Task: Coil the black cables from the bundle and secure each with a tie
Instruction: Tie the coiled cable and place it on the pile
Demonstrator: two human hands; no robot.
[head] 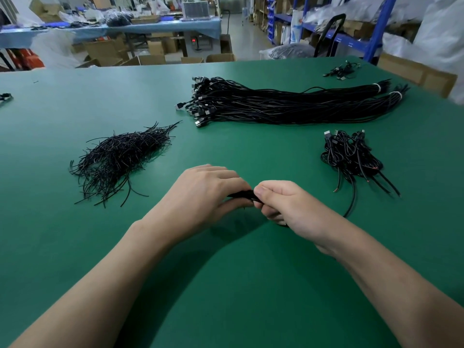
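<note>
Both hands meet over the green table (226, 285), just above its middle. My left hand (200, 192) and my right hand (283, 204) each grip a coiled black cable (242, 194), mostly hidden between the fingers; one strand of it loops out to the right of my right hand. The big bundle of straight black cables (288, 104) with USB plugs lies farther back, tied with white bands at its right end. A heap of short black ties (120, 156) sits to the left. A pile of coiled cables (351, 154) lies to the right.
A few loose cables (341, 70) lie near the far right corner, and a small black item (5, 96) sits at the left edge. Beyond the table are cardboard boxes, a blue-covered bench and blue shelving.
</note>
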